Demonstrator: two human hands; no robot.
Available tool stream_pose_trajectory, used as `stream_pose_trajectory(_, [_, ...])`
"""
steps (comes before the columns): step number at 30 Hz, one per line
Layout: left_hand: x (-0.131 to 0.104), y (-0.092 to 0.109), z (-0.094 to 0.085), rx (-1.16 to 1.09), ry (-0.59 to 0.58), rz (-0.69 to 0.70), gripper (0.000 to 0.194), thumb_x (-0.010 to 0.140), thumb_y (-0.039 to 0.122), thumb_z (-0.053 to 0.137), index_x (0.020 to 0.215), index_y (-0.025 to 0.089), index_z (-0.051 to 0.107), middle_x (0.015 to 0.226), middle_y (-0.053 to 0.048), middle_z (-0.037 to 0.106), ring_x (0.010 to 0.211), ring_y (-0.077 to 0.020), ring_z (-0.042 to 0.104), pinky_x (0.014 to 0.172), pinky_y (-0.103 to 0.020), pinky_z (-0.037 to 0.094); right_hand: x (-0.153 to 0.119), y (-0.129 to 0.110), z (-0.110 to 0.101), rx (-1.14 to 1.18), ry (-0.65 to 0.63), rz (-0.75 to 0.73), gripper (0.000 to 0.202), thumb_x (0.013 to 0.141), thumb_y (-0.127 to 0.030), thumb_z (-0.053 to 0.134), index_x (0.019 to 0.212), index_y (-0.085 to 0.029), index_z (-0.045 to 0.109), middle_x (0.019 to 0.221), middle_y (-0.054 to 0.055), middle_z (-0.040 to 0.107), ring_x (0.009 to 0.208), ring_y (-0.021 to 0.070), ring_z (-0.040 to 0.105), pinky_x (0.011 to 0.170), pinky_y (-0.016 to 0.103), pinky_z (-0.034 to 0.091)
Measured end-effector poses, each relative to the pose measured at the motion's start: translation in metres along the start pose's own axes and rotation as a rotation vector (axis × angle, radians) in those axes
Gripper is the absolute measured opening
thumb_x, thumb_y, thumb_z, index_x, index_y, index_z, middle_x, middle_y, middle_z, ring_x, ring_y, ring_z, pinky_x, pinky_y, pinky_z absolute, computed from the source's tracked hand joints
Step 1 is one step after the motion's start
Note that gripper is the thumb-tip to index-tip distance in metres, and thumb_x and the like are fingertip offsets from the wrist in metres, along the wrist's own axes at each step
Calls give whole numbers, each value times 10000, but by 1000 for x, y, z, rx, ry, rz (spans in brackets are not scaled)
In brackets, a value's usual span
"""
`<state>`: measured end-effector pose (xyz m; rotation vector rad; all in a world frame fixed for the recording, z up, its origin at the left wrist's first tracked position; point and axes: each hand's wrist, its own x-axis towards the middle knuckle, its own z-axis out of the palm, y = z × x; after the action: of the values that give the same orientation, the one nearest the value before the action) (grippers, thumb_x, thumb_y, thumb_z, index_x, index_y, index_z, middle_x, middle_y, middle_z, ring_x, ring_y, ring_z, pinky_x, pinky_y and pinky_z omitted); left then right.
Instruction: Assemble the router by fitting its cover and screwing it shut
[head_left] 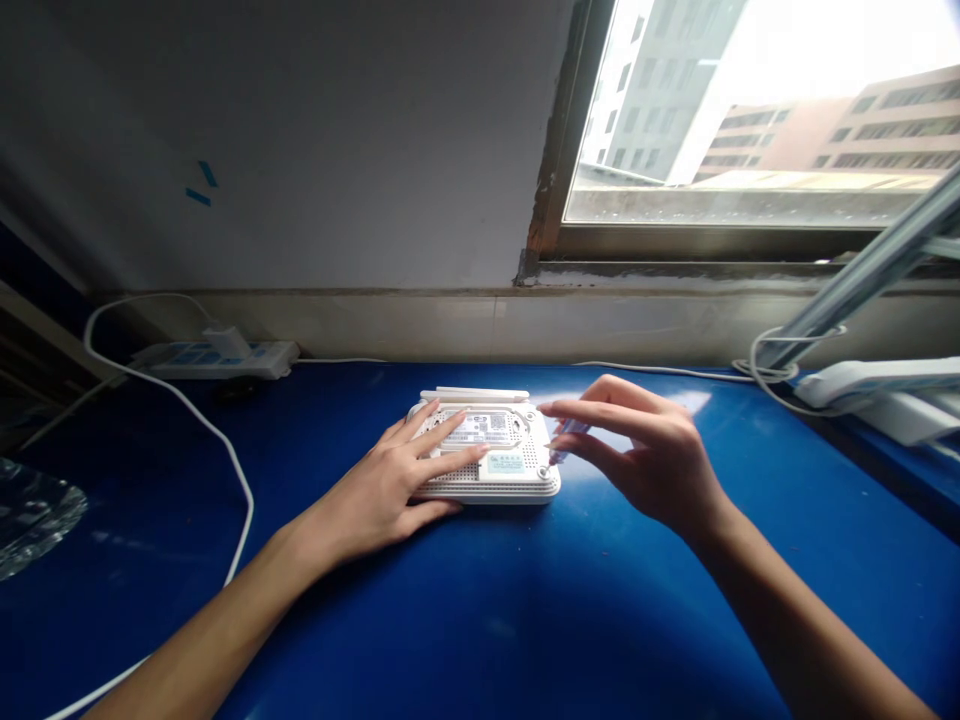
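A white router [517, 490] lies upside down on the blue table, its labelled, vented underside facing up and its antenna [480, 395] folded along the far edge. Spread flat over its left part is my left hand [401, 475], fingers on the underside and thumb along the near edge. My right hand [637, 440] is at the router's right side, thumb and fingers closed on a small screwdriver [574, 428] with a translucent handle. Its lower end is by the round recess at the near right corner; whether it touches there I cannot tell.
A power strip [281, 358] with a plugged-in white adapter [225, 340] stands at the back left, its white cable [217, 435] looping along the left. Clear crinkled plastic [34, 515] lies far left. At right are a metal post [847, 275] and white plastic items [885, 385].
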<state>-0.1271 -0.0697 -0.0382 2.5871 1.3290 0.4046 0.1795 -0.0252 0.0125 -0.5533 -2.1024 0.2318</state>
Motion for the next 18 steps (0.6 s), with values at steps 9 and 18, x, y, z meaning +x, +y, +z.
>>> stream_pose_trajectory(9, [-1,0,0,5,-2,-7,757,952,331,753,1592,508,390,1745,36,265,1625,-387,153,1256,-667,285,2,-4,0,101,-39,32,267,910,-134,787,1169,-199,788,977,69,805,843,176,768,753,283,626])
stream_pose_trajectory(18, [0,0,1,26,-3,7,743,956,327,743,1597,481,400,1744,8,270,1622,-393,159,1258,-671,274,1,-4,-1,157,-113,85,393,1053,-133,532,1399,-247,679,1175,104,784,1019,218,764,858,357,626])
